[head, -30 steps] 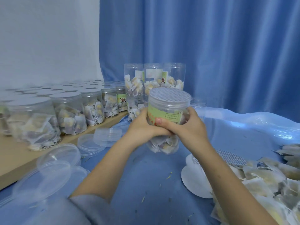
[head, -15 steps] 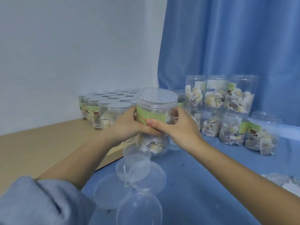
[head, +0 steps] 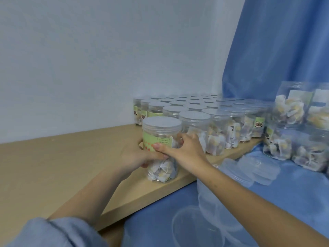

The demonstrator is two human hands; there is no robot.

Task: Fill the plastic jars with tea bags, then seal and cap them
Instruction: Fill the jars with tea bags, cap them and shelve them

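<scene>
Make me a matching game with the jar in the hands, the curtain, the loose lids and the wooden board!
Things:
1. held jar
2. curtain
3. loose clear lids
4. wooden board

Clues:
A. hangs behind on the right
B. tan, with rows of capped jars at its far end
C. gripped by both hands
D. lie on the blue cloth

Pairs: 1-C, 2-A, 3-D, 4-B
</scene>
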